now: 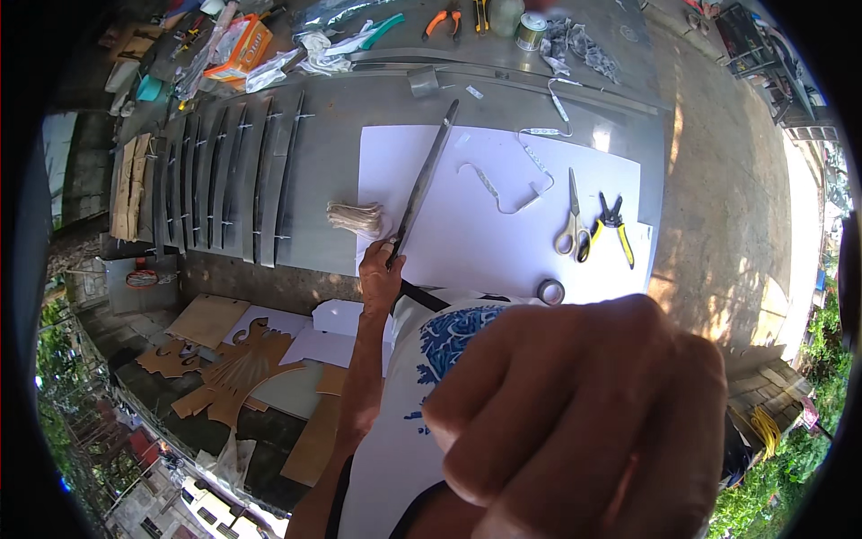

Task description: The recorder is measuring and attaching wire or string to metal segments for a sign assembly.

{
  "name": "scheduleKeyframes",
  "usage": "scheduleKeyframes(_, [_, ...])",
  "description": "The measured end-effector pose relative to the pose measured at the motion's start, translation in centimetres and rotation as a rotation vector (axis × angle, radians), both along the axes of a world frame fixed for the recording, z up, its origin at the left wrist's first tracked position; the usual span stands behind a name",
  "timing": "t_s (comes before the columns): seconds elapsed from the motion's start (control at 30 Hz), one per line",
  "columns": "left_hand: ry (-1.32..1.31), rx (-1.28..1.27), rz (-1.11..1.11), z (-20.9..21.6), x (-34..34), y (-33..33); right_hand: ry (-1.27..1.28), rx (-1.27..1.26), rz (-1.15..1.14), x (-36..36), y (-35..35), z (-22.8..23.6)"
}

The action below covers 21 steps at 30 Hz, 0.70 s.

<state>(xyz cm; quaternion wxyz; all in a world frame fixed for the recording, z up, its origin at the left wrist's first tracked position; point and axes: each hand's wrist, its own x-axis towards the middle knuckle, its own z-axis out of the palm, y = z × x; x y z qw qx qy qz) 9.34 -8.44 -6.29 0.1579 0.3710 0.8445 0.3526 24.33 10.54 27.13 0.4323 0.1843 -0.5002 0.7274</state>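
My left hand (381,277) is closed around the lower end of a long, narrow dark metal strip (427,175), which slants up and away over a white sheet (539,220). Very large and close to the camera, my right hand (584,404) has its fingers curled in; whatever they may hold is hidden. A folded bundle of pale cloth (355,217) lies just left of the strip. Right of it, a wired string of small light modules (536,158) trails across the sheet. Scissors (572,220), yellow-and-black wire strippers (613,225) and a roll of dark tape (550,291) rest farther right.
Several similar strips (242,180) with white ties lie in a row at the table's left. Along the far side are an orange box (241,49), orange-handled pliers (442,24), a can (531,32) and crumpled plastic (579,45). Cut brown boards (247,364) sit below the left edge.
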Motion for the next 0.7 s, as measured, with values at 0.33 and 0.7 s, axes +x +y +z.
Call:
scheduleKeyframes(0.33, [-0.054,-0.035,0.001,1.4,0.3,0.1,0.084,-0.068,-0.041,-1.2,-0.7,1.4])
scheduleKeyframes(0.7, [-0.084,0.007,0.004,1.3,0.7,0.3,-0.973,0.706,-0.516,-2.3,3.9,-13.5])
